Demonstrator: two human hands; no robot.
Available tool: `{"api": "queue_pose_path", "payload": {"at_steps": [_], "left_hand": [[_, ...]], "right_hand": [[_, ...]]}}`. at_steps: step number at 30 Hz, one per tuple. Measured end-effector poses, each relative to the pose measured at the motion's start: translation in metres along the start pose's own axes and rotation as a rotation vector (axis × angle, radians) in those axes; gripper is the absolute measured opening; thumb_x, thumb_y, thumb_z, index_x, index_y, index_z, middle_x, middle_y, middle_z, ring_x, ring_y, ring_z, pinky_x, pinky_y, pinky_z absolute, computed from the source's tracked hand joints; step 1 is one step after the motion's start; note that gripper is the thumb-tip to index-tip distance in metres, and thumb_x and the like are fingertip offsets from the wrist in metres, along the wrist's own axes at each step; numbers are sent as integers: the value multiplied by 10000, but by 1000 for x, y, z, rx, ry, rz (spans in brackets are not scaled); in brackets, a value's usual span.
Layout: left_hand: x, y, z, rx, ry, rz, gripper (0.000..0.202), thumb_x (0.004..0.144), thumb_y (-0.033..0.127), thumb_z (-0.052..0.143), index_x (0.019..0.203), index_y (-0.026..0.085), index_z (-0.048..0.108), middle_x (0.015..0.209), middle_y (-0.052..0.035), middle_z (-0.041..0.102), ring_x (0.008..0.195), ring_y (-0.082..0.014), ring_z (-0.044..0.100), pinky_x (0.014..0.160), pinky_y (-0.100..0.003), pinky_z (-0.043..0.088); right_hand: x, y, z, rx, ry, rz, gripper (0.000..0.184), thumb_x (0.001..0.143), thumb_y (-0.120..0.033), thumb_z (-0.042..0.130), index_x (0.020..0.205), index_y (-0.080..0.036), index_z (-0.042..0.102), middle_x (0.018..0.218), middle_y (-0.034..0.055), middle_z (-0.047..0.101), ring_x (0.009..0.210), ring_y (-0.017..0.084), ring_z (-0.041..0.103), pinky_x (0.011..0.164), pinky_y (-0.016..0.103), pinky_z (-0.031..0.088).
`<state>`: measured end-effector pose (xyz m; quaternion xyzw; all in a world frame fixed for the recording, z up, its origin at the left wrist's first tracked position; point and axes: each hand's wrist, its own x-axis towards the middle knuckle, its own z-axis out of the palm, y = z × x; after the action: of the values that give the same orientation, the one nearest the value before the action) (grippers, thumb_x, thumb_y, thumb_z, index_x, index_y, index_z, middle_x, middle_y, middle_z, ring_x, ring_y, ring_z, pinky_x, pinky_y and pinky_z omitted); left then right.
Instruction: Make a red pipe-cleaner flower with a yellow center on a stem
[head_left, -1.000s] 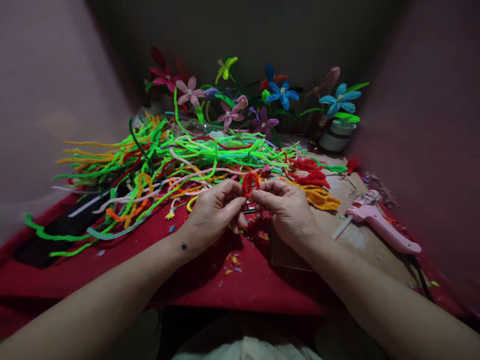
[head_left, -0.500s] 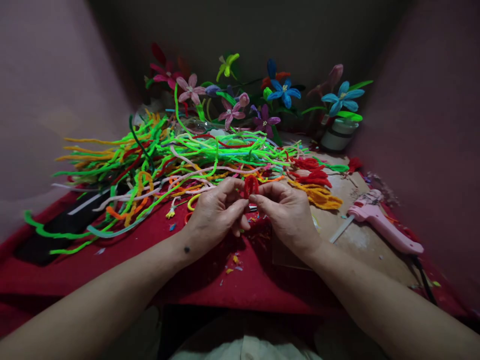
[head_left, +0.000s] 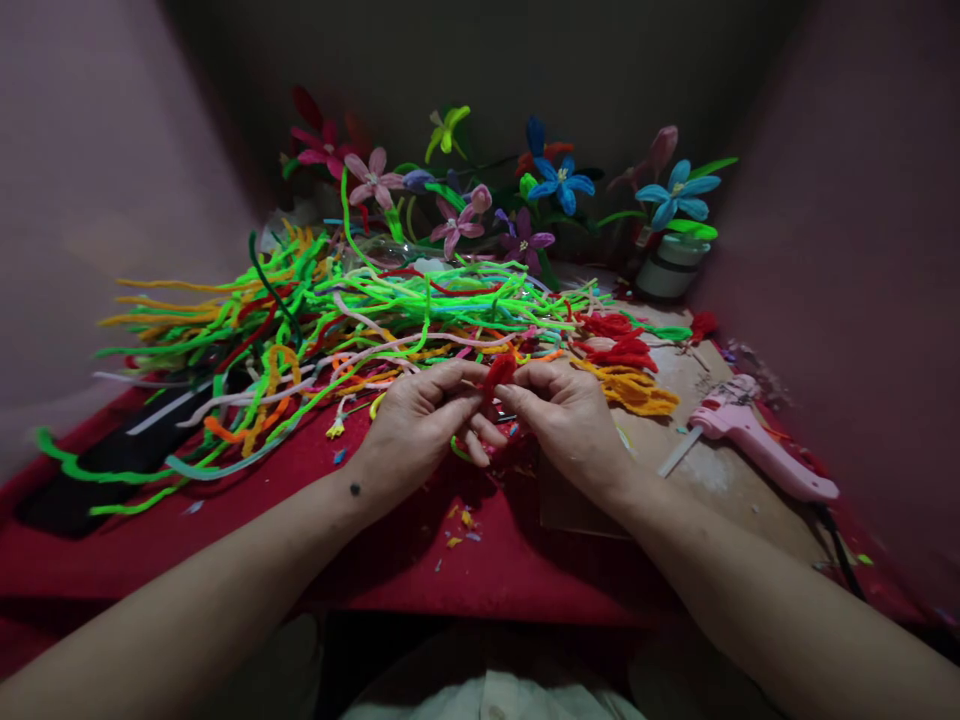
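Between my two hands is a small red looped pipe cleaner (head_left: 499,372), held up over the red cloth. My left hand (head_left: 429,415) pinches its left side between thumb and forefinger, with the other fingers curled below. On its right side, my right hand (head_left: 571,415) grips it with thumb and fingertips. Just behind my hands lies a big loose heap of pipe cleaners (head_left: 450,305), mostly green with orange, pink and red ones. Bundles of red pipe cleaner loops (head_left: 619,350) and orange pipe cleaner loops (head_left: 634,388) rest beyond my right hand.
A pink glue gun (head_left: 765,450) lies on a cardboard sheet (head_left: 697,370) at the right. Pipe cleaner flowers (head_left: 564,185) stand along the back, near a pale jar (head_left: 673,265). A black object (head_left: 82,485) lies at left. Scraps (head_left: 466,520) dot the red cloth (head_left: 420,560).
The red loop has turned from an open ring to a narrower, slanted shape between my fingers. The lower fingers of my left hand have shifted slightly. The whole view has moved a little.
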<state>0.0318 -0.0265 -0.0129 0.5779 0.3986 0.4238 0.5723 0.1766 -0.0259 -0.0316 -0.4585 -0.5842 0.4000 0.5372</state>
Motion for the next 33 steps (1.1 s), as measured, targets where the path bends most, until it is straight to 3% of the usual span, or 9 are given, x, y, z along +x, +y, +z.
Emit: {"api": "queue_pose_path", "payload": {"at_steps": [9,13,17,20,23,25,28,30,33], "left_hand": [[5,-1,-4,26,-84,-148,157,809,226,572,916,120,527,620,-25,680,466,-124,627,465,-208,505],[4,2,-2,34,-59,-123,116,800,214,578,853,129,519,594,-10,663,456,-119,620,442,-196,492],[0,0,2,111,-27,-61,97,811,230,550,845,141,532,589,-5,654,461,-129,615,442,-217,497],[0,-11,0,343,31,100,91,840,251,510,851,173,556,603,5,651,502,-131,622,484,-222,497],[1,-24,-7,729,84,409,83,840,204,506,845,201,588,709,-7,669,634,-130,636,615,-223,486],[2,-31,-12,921,78,580,121,835,154,487,861,202,595,758,-20,667,690,-133,625,653,-224,462],[2,-35,-15,1046,23,691,164,808,102,468,885,183,589,758,-38,658,677,-141,606,625,-227,439],[2,-33,-13,1049,19,675,148,796,98,473,856,177,582,728,-40,651,653,-145,602,607,-232,431],[1,-27,-8,881,39,452,108,826,152,465,792,192,558,605,4,612,541,-127,587,553,-226,430]], "right_hand": [[3,2,0,47,-1,97,169,720,-249,589,574,-173,550,548,-34,523,512,93,440,508,242,332],[2,3,2,42,8,127,160,711,-271,590,593,-170,550,564,-29,532,525,97,461,516,239,348],[0,5,5,206,-6,211,129,684,-241,601,594,-176,535,528,-43,523,464,83,455,476,226,356],[0,6,8,400,-39,356,108,630,-201,605,569,-179,518,460,-57,486,400,81,443,426,220,361],[0,5,11,564,-64,497,86,556,-150,596,539,-168,514,446,-46,498,385,88,462,393,218,380],[0,5,13,618,-42,544,69,524,-114,568,531,-161,519,449,-37,511,386,86,463,379,211,379],[0,5,14,612,-22,567,62,513,-102,518,506,-163,505,444,-26,513,381,91,453,368,218,369],[-1,6,13,503,-30,532,76,537,-117,506,497,-175,479,429,-32,487,365,92,428,365,228,350],[-2,6,12,160,-19,331,67,597,-138,511,556,-188,498,468,-44,482,402,90,413,400,228,327]]}}
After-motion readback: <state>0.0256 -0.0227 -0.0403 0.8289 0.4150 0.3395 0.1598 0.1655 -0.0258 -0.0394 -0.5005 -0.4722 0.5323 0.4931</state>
